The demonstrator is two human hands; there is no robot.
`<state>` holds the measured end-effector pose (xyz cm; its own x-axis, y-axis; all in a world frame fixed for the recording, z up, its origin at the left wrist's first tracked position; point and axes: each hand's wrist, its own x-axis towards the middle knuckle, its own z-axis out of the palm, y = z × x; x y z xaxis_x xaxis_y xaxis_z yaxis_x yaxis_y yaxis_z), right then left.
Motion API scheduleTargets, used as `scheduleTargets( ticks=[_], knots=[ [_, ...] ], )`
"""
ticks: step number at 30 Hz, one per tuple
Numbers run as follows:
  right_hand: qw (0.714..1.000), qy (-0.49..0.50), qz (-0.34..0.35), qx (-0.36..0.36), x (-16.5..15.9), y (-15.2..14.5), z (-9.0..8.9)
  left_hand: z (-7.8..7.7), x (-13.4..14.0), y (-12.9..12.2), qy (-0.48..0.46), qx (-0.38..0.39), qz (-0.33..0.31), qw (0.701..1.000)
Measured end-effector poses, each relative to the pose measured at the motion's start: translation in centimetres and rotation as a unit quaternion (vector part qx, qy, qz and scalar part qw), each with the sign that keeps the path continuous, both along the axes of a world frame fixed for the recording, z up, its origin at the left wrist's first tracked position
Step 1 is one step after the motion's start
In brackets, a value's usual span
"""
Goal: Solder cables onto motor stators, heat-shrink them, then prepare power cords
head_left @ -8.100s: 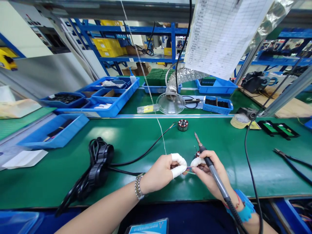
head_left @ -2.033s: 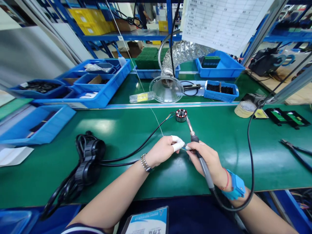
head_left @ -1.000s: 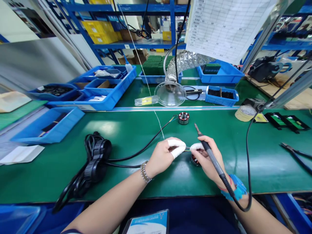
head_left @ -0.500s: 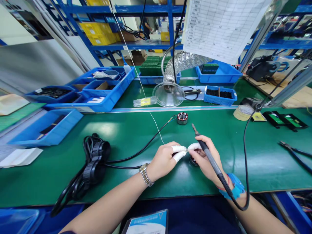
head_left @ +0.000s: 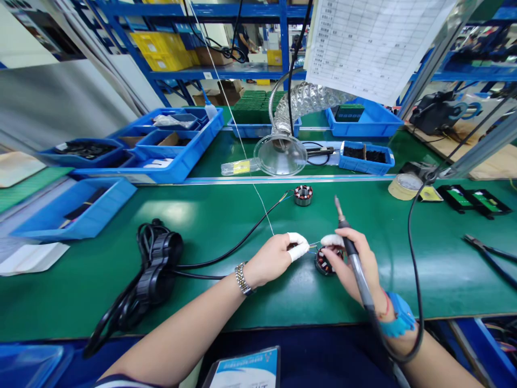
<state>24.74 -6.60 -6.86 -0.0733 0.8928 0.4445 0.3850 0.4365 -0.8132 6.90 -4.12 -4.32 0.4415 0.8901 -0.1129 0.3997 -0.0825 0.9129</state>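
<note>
My left hand, white covers on its fingertips, is closed in a pinch on thin wires beside a round motor stator. A fine strand of solder wire runs down to this hand from above. In my right hand is a soldering iron, its tip pointing up and away from the stator. The thumb and a covered finger of that hand are at the stator, partly hiding it. Farther back sits a second stator, joined to a black cable.
A coiled black cable bundle lies at left. A fume extractor funnel stands behind the stators. Blue bins line the back left. At right are a tape roll, small black cases and pliers.
My right hand, with the soldering iron, has moved right, away from my left fingertips. The near stator, mostly hidden before, now shows more, and the wires at my left fingers are visible.
</note>
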Motion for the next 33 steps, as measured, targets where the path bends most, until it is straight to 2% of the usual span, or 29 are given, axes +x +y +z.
scheduleTargets(
  ticks=[3,5,10,13,20,24,29,33],
  knots=[
    [0.992,-0.104,0.054,0.051,0.7,0.9,0.4,0.1,-0.2,0.2,0.016,0.008,-0.013,1.0],
    [0.984,-0.138,0.091,0.059,0.8,1.3,0.5,0.1,-0.3,0.2,0.026,0.013,-0.02,0.999],
    [0.978,-0.146,0.135,0.054,0.2,1.7,0.7,-0.2,-0.6,0.1,0.042,0.042,-0.046,0.997],
    [0.977,-0.139,0.157,0.03,0.3,1.8,1.0,-0.2,-0.5,0.1,0.045,0.041,-0.021,0.998],
    [0.986,-0.104,0.122,-0.048,1.6,1.2,0.9,-0.1,0.0,0.0,0.038,-0.025,0.022,0.999],
    [0.983,-0.108,0.14,-0.059,1.4,0.7,0.2,-0.3,0.0,-0.1,0.03,-0.032,0.023,0.999],
    [0.989,-0.093,0.101,-0.064,0.2,0.7,-0.5,-0.3,0.0,-0.3,0.038,-0.029,0.019,0.999],
    [0.99,-0.081,0.084,-0.074,0.2,0.5,-0.4,-0.3,0.0,-0.3,0.047,-0.029,0.015,0.998]
  ],
)
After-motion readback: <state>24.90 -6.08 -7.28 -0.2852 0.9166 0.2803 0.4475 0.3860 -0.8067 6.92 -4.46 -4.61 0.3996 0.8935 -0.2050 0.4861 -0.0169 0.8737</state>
